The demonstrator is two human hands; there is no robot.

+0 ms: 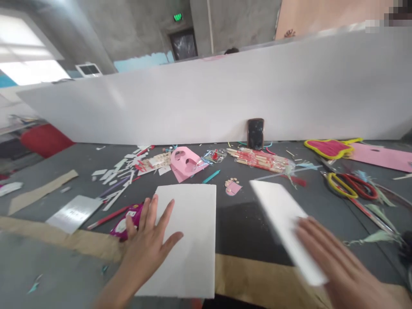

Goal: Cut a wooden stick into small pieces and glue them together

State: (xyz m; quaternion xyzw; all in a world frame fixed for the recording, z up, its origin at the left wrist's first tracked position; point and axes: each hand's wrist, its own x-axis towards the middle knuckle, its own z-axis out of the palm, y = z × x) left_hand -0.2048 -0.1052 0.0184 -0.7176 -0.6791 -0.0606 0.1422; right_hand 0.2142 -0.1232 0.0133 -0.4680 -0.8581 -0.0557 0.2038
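Observation:
My left hand point(148, 240) lies flat with fingers spread on the left edge of a white foam sheet point(189, 240) on the dark table. My right hand point(337, 266), blurred by motion, has its fingers stretched over the near end of a second white foam board point(283, 219), which is tilted and seems lifted off the table. I cannot see a thumb or a grip under that board. A magenta packet point(127, 221) lies just left of my left hand.
Craft clutter fills the table's far half: a pink cut-out mask point(185, 163), a bundle of sticks in wrap point(260, 159), scissors with red and yellow handles point(349, 184), paper scraps point(122, 169), a dark phone point(255, 133) leaning on the white partition point(206, 94), and a cardboard strip point(38, 193).

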